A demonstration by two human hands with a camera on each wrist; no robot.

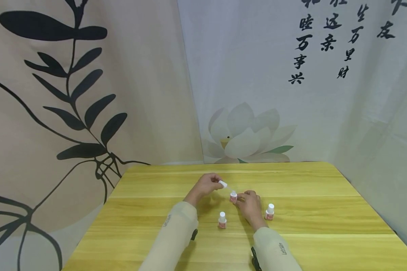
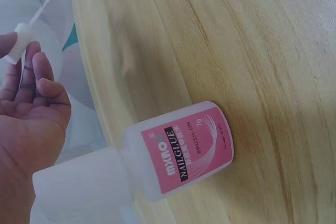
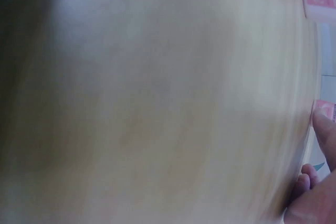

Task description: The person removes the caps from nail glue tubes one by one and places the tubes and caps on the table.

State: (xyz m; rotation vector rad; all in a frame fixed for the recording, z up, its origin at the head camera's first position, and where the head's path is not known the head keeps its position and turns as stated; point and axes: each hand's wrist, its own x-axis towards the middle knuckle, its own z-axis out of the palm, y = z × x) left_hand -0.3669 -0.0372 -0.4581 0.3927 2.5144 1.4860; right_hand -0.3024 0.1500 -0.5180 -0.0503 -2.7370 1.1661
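White plastic cap (image 1: 222, 184), one, with a slim brush (image 2: 39, 12) attached: pinched between thumb and fingertips of the left hand (image 1: 206, 186), the little finger loosely bent. Long axis slanting; brush end pointing down and to the right, its tip just beside the mouth of the open bottle (contact cannot be told).

Open bottle (image 1: 233, 197), one, pink label: upright, long axis vertical, neck up, near the middle of the table (image 1: 325, 210); pinched low by thumb and finger of the right hand (image 1: 250, 207), the hand otherwise partly hidden in its wrist view.

Capped bottles, two, matching, both upright with caps upward: the nearer bottle (image 1: 222, 220) between the forearms, label reading "NAIL GLUE" and "BRUSH-ON"; the right-hand bottle (image 1: 269, 212) just beside the right hand, apart from it.

Table: yellowish wood grain.
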